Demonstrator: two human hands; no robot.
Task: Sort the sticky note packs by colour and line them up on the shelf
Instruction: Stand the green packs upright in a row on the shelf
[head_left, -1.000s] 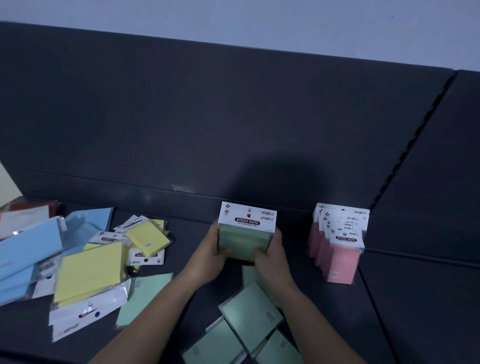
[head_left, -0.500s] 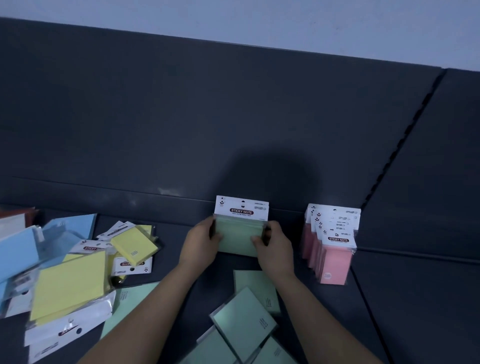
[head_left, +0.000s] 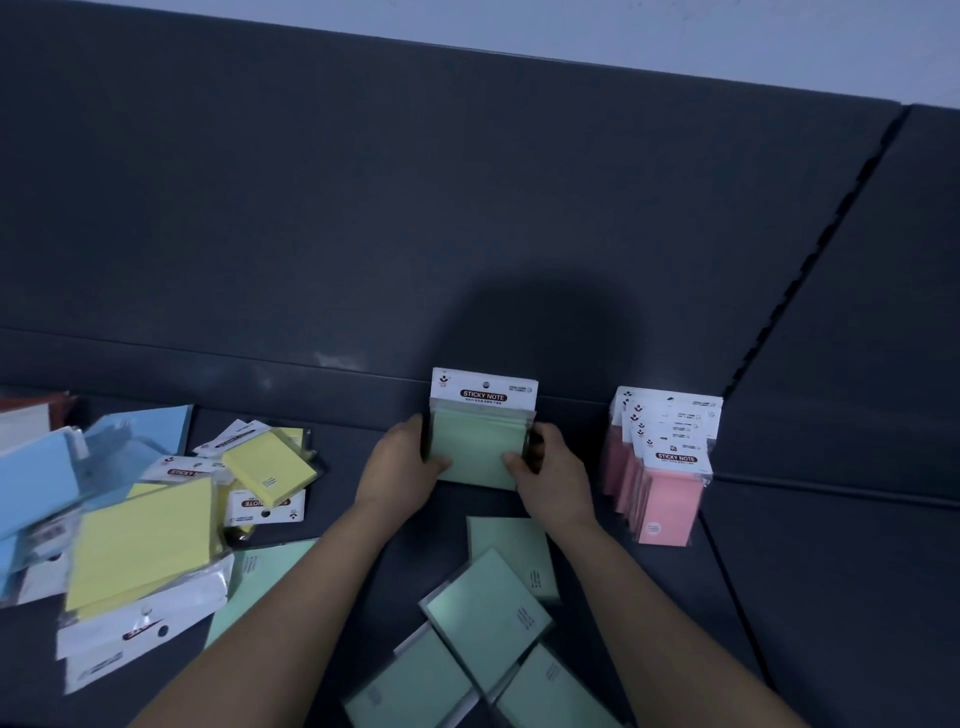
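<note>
The upright green packs (head_left: 478, 449) are gripped at both edges by curled fingers (head_left: 540, 439) of the left hand (head_left: 397, 470) and right hand (head_left: 558, 486), apparently to be squared against the back wall (head_left: 467, 260) of the shelf (head_left: 831, 571), near the pink row (head_left: 662, 499).

- Blue packs (head_left: 36, 478), left edge: cut off by the frame and smeared by blur.
- Reddish item (head_left: 49, 405) above them: cropped, kind unclear.
- Upright green stack (head_left: 480, 447), centre: number of packs behind the front one hidden; side edges partly covered by left hand (head_left: 400, 467) and right hand (head_left: 556, 478).
- Pink row (head_left: 667, 504), right: rear packs overlapped, only their header cards show.
- Flat green packs (head_left: 488, 618), bottom: lowest ones cropped.
- Lone green pack (head_left: 260, 571), lower left: partly under a forearm.
- Small print on the headers: illegible.
</note>
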